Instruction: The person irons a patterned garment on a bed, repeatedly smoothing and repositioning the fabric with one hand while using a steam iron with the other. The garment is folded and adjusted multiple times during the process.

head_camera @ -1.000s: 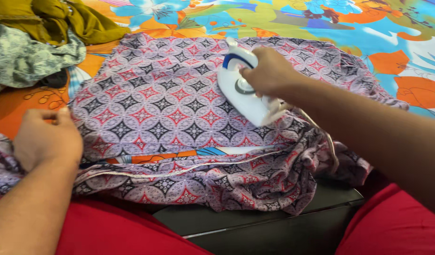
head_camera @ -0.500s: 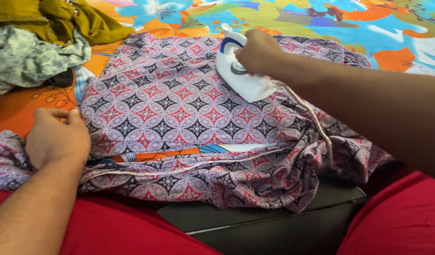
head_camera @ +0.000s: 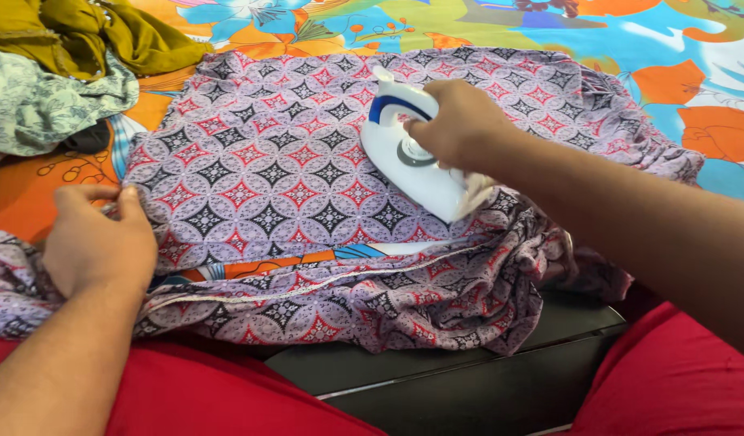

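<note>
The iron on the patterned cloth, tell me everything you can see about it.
The iron is small, white and plastic-looking, with a blue band arching near its pointed nose and a grey round dial on top. It lies soleplate down on the purple patterned cloth, nose pointing away from the person and slightly left. The right hand grips it from above, covering the handle. Its rear end is blurred, and no cord can be made out clearly.

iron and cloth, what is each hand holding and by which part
The right hand holds the white iron by its top handle. The left hand pinches the left edge of the patterned cloth.
</note>
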